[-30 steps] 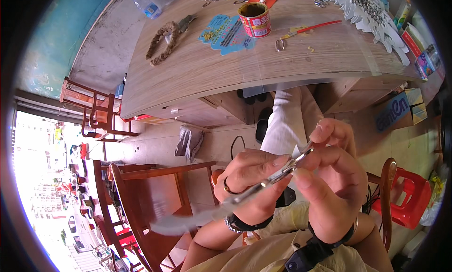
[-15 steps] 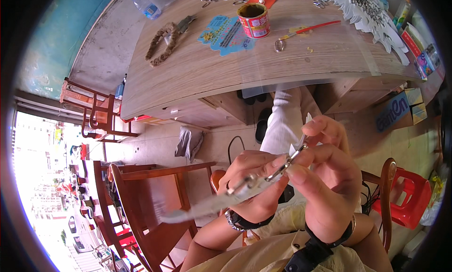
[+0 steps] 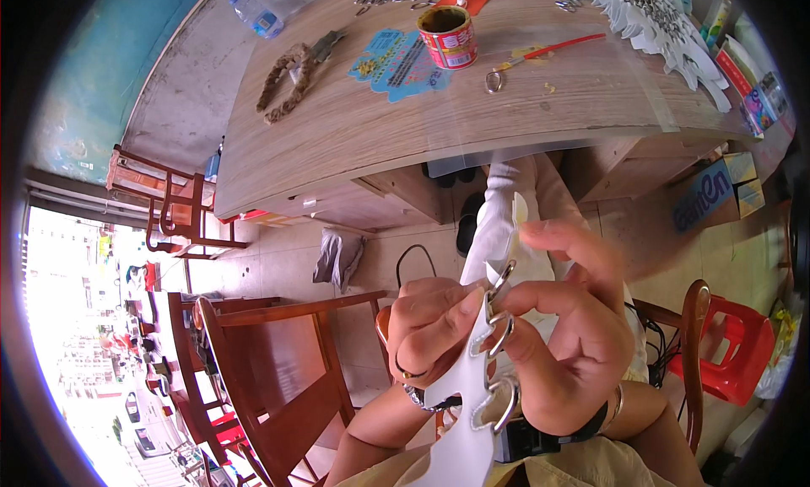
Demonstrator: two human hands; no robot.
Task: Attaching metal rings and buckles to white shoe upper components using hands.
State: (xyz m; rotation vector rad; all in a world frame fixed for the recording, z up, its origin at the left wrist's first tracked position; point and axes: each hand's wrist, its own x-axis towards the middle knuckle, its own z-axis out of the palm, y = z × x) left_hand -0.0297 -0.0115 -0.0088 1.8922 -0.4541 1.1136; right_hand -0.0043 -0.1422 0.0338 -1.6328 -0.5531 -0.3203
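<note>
A white, flexible strip (image 3: pixel 461 419) with a jagged edge hangs in front of my lap. Along that edge sit several silver metal rings (image 3: pixel 509 403). My left hand (image 3: pixel 430 331) is closed, with thumb and fingers pinching the upper part of the strip. My right hand (image 3: pixel 574 335) is at the strip's edge, its curled fingers and thumb around the upper rings. Its uppermost finger reaches out beside a pointed white tab (image 3: pixel 518 213). Just where its fingertips press is partly hidden.
The wooden table (image 3: pixel 354 141) ahead bears an open red tin (image 3: pixel 449 50), a red-handled brush (image 3: pixel 557 46), a single ring (image 3: pixel 494 82), a brown braided loop (image 3: pixel 283 86) and a pile of white strips (image 3: pixel 650 40). A wooden chair (image 3: pixel 278 377) stands left, a red stool (image 3: pixel 726 352) right.
The strip has swung from sloping out to the left to hanging down, its rings now facing right. My right hand's upper finger has loosened from the strip's top and stretched out.
</note>
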